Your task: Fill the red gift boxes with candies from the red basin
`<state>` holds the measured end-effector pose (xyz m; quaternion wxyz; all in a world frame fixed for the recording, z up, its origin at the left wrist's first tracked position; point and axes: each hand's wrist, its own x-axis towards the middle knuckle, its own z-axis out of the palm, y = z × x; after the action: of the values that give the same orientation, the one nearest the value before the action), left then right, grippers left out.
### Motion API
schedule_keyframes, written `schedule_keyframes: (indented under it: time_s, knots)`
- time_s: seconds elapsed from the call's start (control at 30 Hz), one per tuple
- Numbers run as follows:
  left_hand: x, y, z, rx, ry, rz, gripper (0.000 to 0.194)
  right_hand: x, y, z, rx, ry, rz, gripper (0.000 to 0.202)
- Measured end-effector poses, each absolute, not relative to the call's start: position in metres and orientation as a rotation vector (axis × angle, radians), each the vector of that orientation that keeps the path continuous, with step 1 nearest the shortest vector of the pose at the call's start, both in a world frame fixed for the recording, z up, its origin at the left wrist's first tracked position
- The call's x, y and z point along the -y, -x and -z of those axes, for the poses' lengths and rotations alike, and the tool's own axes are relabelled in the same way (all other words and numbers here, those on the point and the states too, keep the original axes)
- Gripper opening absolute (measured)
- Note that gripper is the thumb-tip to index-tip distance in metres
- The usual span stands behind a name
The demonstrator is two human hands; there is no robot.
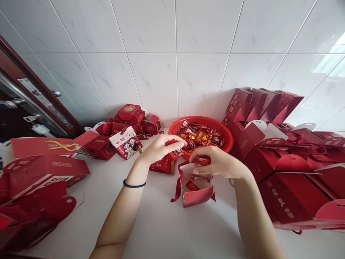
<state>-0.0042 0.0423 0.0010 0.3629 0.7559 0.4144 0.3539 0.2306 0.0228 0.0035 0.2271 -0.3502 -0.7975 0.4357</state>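
Glossy plstc basket (229, 138), shiny wrappers (203, 137), smooth cardbd box (198, 196), satiny ribbon (178, 187), glossy wall tiles (149, 27)

We take this for a room in a home: marbled white wall tiles (151, 25) on the far side, a dark red door (13, 64) with hanging keys (40, 129) at left, and a plain white tabletop (156, 223) near us.

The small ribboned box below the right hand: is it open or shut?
Open. The box shows its pale inside, with red packets lying in it, beneath the right hand.
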Motion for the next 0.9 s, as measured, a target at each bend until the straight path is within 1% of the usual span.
schedule_keyframes:
  time_s: [0.1,0.2,0.3,0.43,0.57,0.7,0.8,0.9]
  knots:
    - [-0.042,0.002,0.000,-1.073,-1.952,-0.898,0.030,-0.024,-0.230,-0.004,2.068,0.996,-1.134,0.013]
    - [-0.041,-0.002,0.002,-1.059,-1.953,-0.885,0.032,-0.026,-0.232,-0.006,1.818,0.980,-1.246,0.022]
    - [-0.037,-0.010,0.005,-1.007,-1.938,-0.824,0.033,-0.028,-0.234,-0.007,1.683,0.938,-1.303,0.024]
    - [-0.027,-0.024,0.009,-0.922,-2.006,-0.737,0.023,-0.029,-0.239,-0.007,1.623,0.896,-1.204,0.023]
    - [-0.020,-0.033,0.011,-0.891,-2.167,-0.622,0.018,-0.030,-0.246,-0.007,1.623,0.891,-1.055,0.028]
    - [-0.019,-0.026,0.009,-1.024,-2.339,-0.542,0.014,-0.031,-0.251,-0.006,1.617,0.897,-1.005,0.030]
    - [-0.022,-0.019,0.009,-1.111,-2.412,-0.412,0.008,-0.032,-0.250,-0.006,1.596,0.902,-0.992,0.028]
    - [-0.026,-0.018,0.013,-1.097,-2.418,-0.412,0.020,-0.032,-0.249,-0.008,1.583,0.920,-0.970,0.030]
